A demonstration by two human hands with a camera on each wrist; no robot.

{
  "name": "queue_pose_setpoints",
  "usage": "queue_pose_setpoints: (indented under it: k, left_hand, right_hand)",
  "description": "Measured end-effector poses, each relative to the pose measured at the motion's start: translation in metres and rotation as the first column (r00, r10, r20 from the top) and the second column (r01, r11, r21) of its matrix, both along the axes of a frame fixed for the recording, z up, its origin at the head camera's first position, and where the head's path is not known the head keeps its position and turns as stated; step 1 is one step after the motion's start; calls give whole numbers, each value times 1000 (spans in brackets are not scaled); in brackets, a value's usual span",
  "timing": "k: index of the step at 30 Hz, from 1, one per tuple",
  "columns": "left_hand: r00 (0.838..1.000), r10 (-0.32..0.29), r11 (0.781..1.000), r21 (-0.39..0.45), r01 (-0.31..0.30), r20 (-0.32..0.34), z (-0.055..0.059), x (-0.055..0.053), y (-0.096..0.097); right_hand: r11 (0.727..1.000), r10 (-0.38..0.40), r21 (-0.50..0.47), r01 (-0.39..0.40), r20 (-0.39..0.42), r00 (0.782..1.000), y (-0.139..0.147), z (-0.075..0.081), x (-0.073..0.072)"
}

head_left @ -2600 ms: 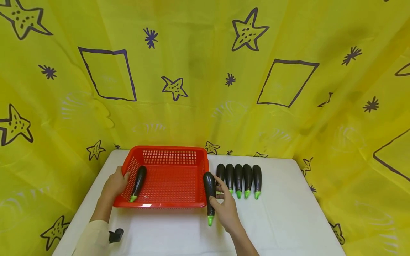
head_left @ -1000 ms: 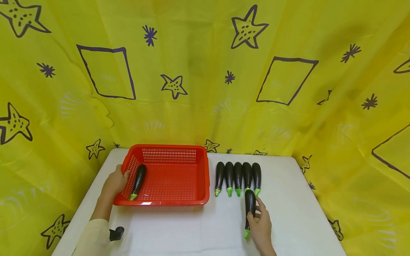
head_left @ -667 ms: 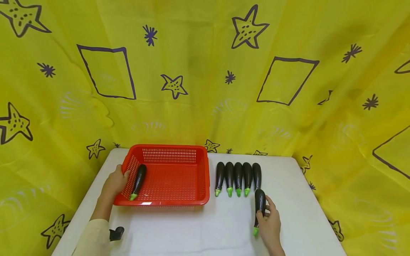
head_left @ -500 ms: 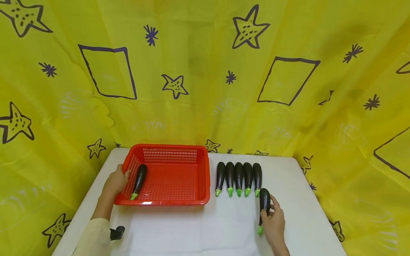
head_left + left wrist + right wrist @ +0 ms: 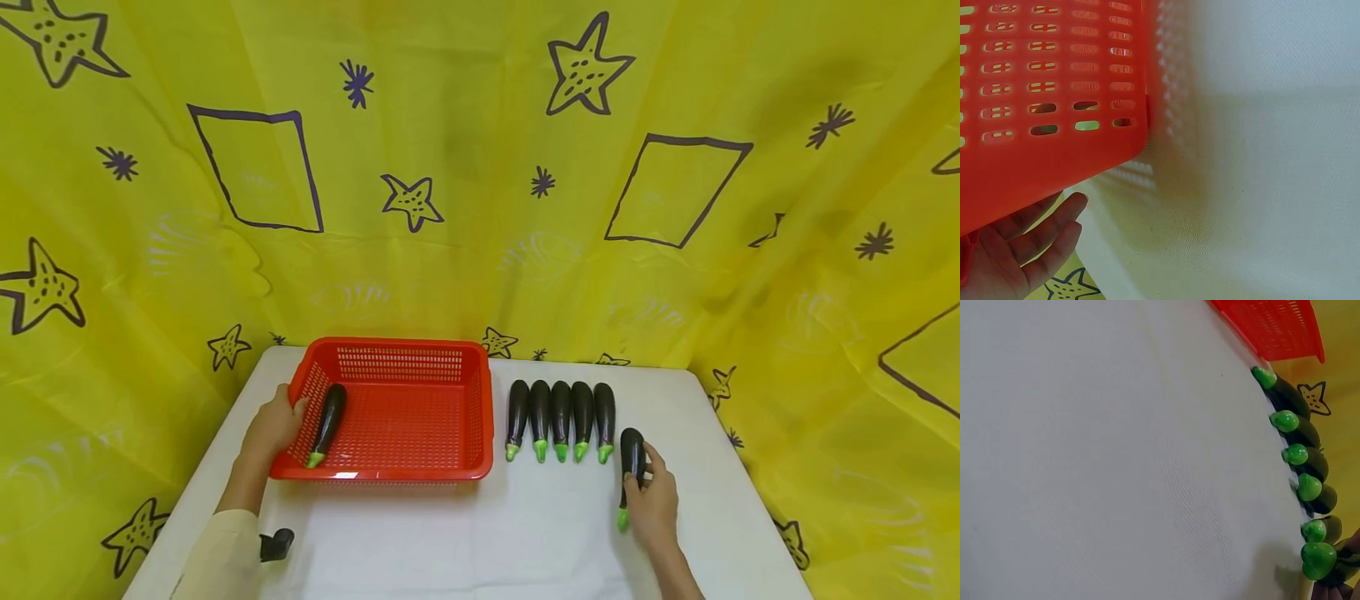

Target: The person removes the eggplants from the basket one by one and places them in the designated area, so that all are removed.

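Note:
My left hand grips the left rim of a red plastic basket, thumb over the edge. In the left wrist view, fingers of that hand show outside the slotted wall. One dark eggplant with a green stem end lies inside the basket along its left side. At the right, my right hand holds another eggplant between thumb and fingers, its green end toward me. Just left of it is a row of several eggplants, side by side. The right wrist view shows the held eggplant's green end close to the row.
A white-covered table carries everything. Yellow curtains with drawn stars surround its back and sides. A small black object sticks out beside the left sleeve.
My right hand has carried the eggplant from the basket's right edge rightward past the row, then slightly forward beside the row's right end. My left hand keeps its grip on the basket.

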State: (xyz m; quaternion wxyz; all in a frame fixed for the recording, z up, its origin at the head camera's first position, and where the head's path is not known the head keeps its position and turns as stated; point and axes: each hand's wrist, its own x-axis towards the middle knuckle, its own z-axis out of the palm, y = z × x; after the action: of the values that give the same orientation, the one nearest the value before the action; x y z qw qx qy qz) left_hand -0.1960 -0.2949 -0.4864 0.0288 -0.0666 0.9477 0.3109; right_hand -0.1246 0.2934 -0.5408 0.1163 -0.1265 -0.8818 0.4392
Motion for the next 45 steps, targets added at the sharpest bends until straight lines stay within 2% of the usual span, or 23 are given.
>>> queue_pose_setpoints:
  k: [16, 21, 31, 39, 45]
  left_hand:
    - [1000, 6, 1000, -8, -6, 12, 2, 0, 1]
    - [1000, 9, 1000, 1, -9, 25, 1, 0, 1]
    - [1000, 0, 1000, 3, 0, 9, -1, -2, 0]
    - [1000, -1, 1000, 2, 1, 9, -2, -1, 0]
    - [1000, -2, 1000, -1, 2, 0, -2, -2, -1]
  right_hand:
    - [992, 19, 123, -15, -37, 999, 17, 1, -36]
    - [989, 28, 149, -24, -22, 999, 18, 4, -52]
    - [984, 45, 176, -43, -7, 999, 21, 14, -74]
    - [976, 51, 209, -60, 48, 998, 21, 8, -90]
    - [972, 60, 223, -68, 44, 997, 21, 3, -95]
